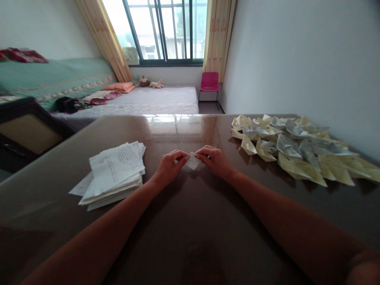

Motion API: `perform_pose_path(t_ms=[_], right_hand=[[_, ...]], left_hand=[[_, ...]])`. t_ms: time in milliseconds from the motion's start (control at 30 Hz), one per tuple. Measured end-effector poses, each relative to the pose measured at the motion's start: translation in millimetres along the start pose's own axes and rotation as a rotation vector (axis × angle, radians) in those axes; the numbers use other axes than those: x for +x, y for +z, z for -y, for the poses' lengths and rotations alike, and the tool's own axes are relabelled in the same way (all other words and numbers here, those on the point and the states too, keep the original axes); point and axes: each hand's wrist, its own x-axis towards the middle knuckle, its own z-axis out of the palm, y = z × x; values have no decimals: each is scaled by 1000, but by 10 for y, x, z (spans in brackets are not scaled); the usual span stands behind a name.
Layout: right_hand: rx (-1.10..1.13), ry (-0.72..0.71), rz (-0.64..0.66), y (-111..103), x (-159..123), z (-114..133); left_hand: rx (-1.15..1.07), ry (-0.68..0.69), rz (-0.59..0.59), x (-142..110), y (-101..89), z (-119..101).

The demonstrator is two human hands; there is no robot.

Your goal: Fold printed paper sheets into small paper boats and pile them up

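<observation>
A small folded piece of printed paper (193, 162) is held up just above the table, between both hands. My left hand (171, 163) pinches its left corner between thumb and fingers. On the other side, my right hand (216, 160) grips the right corner in the same way. The paper has a pointed lower end and faint print on its face. To the left lies a stack of loose printed sheets (115, 166), unevenly piled. Many folded paper boats (292, 146), some cream and some grey with print, crowd the right side of the table.
The glossy brown table (190, 221) reflects the window (166, 31) at its far edge. Beyond it stand a bed (160, 99) and a pink chair (209, 82). A dark wooden chair or cabinet (29, 130) is at the left; a white wall (303, 59) runs along the right.
</observation>
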Motion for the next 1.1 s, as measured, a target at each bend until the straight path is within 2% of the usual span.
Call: perform_pose_path(t_ms=[167, 267, 400, 500, 700, 967, 1100], right_hand=[[132, 154, 57, 16, 7, 6], [304, 242, 65, 8, 21, 8], [454, 233, 35, -53, 32, 49], [433, 166, 67, -114, 21, 98], [283, 61, 168, -100, -9, 104], [242, 135, 82, -8, 16, -30], [360, 181, 47, -8, 23, -21]], left_hand=[[-251, -185, 138, 6, 21, -41], [-401, -259, 144, 11, 20, -47], [-560, -378, 117, 18, -14, -45], [-624, -443, 108, 18, -34, -47], [-625, -446, 102, 11, -21, -54], [-627, -367, 172, 1, -1, -71], [-655, -374, 195, -10, -4, -97]])
